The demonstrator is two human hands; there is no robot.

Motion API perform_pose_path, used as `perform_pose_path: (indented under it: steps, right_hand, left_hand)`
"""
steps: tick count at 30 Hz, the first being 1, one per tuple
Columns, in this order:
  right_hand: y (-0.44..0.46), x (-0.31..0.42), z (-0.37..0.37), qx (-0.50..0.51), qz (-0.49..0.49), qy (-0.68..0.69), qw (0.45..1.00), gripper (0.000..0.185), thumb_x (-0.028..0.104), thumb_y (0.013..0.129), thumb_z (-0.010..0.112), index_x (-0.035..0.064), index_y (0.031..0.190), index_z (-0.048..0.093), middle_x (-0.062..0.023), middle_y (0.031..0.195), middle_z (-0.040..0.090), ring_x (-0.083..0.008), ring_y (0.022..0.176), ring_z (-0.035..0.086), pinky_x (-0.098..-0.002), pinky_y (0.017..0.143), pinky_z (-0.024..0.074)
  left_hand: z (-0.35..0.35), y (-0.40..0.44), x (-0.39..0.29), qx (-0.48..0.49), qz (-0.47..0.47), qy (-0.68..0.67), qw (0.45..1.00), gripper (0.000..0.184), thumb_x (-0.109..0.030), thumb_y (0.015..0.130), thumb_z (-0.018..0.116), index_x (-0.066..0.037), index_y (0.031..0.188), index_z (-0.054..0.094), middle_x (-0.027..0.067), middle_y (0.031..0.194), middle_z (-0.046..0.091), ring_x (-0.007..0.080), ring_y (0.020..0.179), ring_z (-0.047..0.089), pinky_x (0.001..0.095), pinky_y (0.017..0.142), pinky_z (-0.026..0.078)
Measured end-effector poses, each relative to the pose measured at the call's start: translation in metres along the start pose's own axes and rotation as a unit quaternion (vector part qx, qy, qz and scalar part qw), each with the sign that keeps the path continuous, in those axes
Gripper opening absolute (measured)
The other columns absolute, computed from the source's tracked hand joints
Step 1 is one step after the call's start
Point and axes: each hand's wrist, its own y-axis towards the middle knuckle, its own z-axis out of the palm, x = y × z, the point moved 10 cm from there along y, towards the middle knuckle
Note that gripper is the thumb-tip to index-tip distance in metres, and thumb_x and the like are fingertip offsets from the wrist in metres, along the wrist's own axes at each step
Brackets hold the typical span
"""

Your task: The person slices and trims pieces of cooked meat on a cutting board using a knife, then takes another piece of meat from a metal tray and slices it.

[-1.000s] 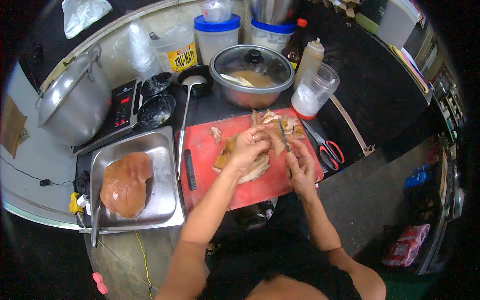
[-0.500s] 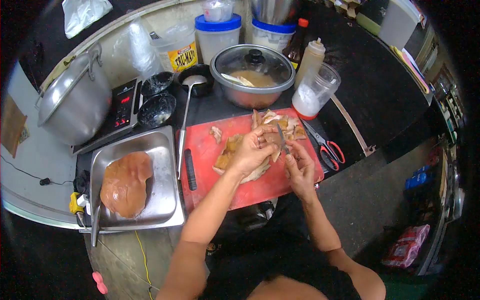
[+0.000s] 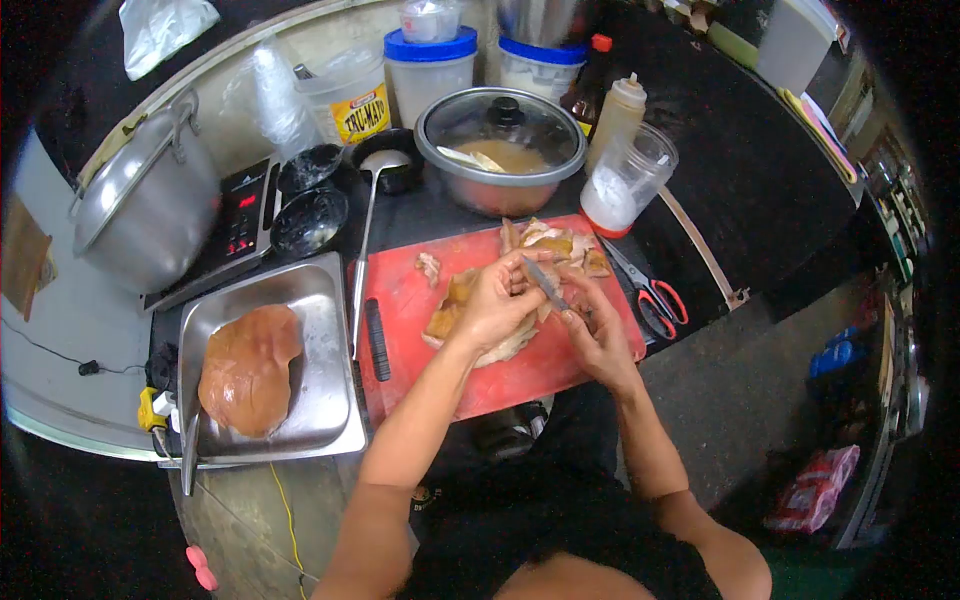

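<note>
My right hand is closed around a small knife, whose blade slants up and left towards my other hand. My left hand is bent, its fingers pinched close to the blade; whatever it holds is hidden. Both hands hover over a red cutting board. Under and beside my left hand lies a slab of cooked, brown-skinned meat. More cut meat pieces are piled at the board's far right, and a small scrap sits at its upper left.
A steel tray holding a large brown piece of meat stands at left, near a ladle. Behind the board is a lidded bowl; scissors and a jar of white powder are at right.
The knife has tilted from nearly upright to a leftward slant, its tip closer to my left fingers. My right hand has turned with it. The camera view has shifted slightly.
</note>
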Motion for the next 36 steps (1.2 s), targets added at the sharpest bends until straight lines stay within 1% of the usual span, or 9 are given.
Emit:
perform_pose_path:
  steps: [3, 5, 11, 14, 17, 23, 26, 29, 36]
  right_hand:
    - [0.004, 0.001, 0.004, 0.005, -0.056, -0.023, 0.998, 0.041, 0.002, 0.091, 0.051, 0.0031, 0.131, 0.044, 0.0011, 0.091, 0.054, -0.0037, 0.082, 0.048, -0.0186, 0.072, 0.0390]
    - [0.005, 0.009, 0.005, -0.003, -0.100, -0.065, 0.993, 0.039, 0.001, 0.091, 0.051, 0.0025, 0.130, 0.046, -0.0021, 0.100, 0.058, -0.0062, 0.090, 0.053, -0.0198, 0.079, 0.0417]
    - [0.002, -0.008, -0.003, -0.029, -0.040, -0.056, 0.997, 0.035, -0.001, 0.090, 0.050, -0.0010, 0.125, 0.049, -0.0089, 0.118, 0.056, -0.0154, 0.113, 0.052, -0.0288, 0.098, 0.0395]
    - [0.003, 0.010, -0.024, -0.091, -0.099, -0.064, 0.989, 0.034, -0.002, 0.090, 0.050, -0.0009, 0.124, 0.050, -0.0080, 0.116, 0.057, -0.0130, 0.108, 0.053, -0.0264, 0.093, 0.0417]
    - [0.001, 0.013, -0.018, -0.073, -0.129, -0.070, 0.986, 0.040, -0.008, 0.086, 0.049, -0.0005, 0.125, 0.049, -0.0096, 0.119, 0.056, -0.0157, 0.104, 0.057, -0.0285, 0.090, 0.0445]
    - [0.003, 0.006, -0.001, -0.028, -0.042, 0.000, 0.999, 0.041, -0.007, 0.086, 0.049, 0.0008, 0.126, 0.048, -0.0079, 0.110, 0.057, -0.0072, 0.086, 0.054, -0.0227, 0.079, 0.0448]
    - [0.002, -0.008, -0.003, -0.005, 0.022, -0.111, 0.994, 0.037, 0.000, 0.090, 0.052, 0.0019, 0.127, 0.048, -0.0041, 0.105, 0.056, -0.0072, 0.086, 0.053, -0.0209, 0.076, 0.0417]
    - [0.004, 0.006, 0.000, -0.014, -0.075, -0.111, 0.991, 0.036, 0.000, 0.090, 0.052, 0.0007, 0.126, 0.049, -0.0055, 0.109, 0.057, -0.0090, 0.093, 0.055, -0.0224, 0.081, 0.0429]
    - [-0.007, 0.004, -0.034, -0.110, -0.127, -0.125, 0.978, 0.034, -0.002, 0.089, 0.051, -0.0011, 0.123, 0.050, -0.0086, 0.116, 0.057, -0.0144, 0.105, 0.055, -0.0270, 0.090, 0.0427]
  left_hand:
    - [0.001, -0.001, -0.003, 0.000, 0.010, 0.008, 1.000, 0.042, 0.008, 0.082, 0.057, 0.000, 0.123, 0.050, 0.0055, 0.108, 0.062, 0.0109, 0.094, 0.061, 0.0244, 0.084, 0.049]
    - [0.001, -0.001, -0.006, 0.001, 0.031, 0.012, 0.999, 0.042, 0.007, 0.082, 0.057, 0.000, 0.123, 0.050, 0.0055, 0.108, 0.061, 0.0109, 0.094, 0.061, 0.0246, 0.084, 0.049]
    - [-0.002, 0.001, -0.002, 0.012, 0.035, 0.030, 0.999, 0.043, 0.007, 0.081, 0.057, 0.001, 0.123, 0.050, 0.0063, 0.108, 0.062, 0.0114, 0.095, 0.061, 0.0246, 0.085, 0.049]
    - [-0.008, 0.003, 0.003, -0.016, 0.031, 0.024, 0.999, 0.040, 0.010, 0.080, 0.056, 0.000, 0.119, 0.054, 0.0050, 0.103, 0.063, 0.0092, 0.088, 0.060, 0.0220, 0.074, 0.050]
    - [-0.007, 0.003, 0.003, -0.023, 0.029, 0.028, 0.999, 0.041, 0.010, 0.079, 0.055, 0.000, 0.119, 0.053, 0.0049, 0.101, 0.063, 0.0088, 0.087, 0.060, 0.0215, 0.074, 0.049]
    - [-0.001, 0.000, -0.001, 0.010, 0.014, 0.020, 1.000, 0.044, 0.008, 0.080, 0.058, 0.000, 0.123, 0.051, 0.0053, 0.106, 0.063, 0.0106, 0.094, 0.061, 0.0245, 0.084, 0.049]
    - [0.001, -0.001, -0.003, 0.020, 0.008, 0.012, 1.000, 0.046, 0.007, 0.079, 0.059, 0.000, 0.124, 0.051, 0.0044, 0.105, 0.063, 0.0102, 0.093, 0.061, 0.0242, 0.083, 0.049]
    - [0.002, -0.002, -0.005, 0.011, 0.011, -0.010, 1.000, 0.047, 0.008, 0.079, 0.058, -0.001, 0.125, 0.051, 0.0045, 0.103, 0.064, 0.0102, 0.093, 0.061, 0.0240, 0.083, 0.049]
    - [-0.002, -0.001, 0.011, 0.011, -0.019, 0.023, 1.000, 0.044, 0.010, 0.080, 0.055, -0.001, 0.123, 0.052, 0.0066, 0.105, 0.064, 0.0116, 0.092, 0.063, 0.0239, 0.080, 0.051]
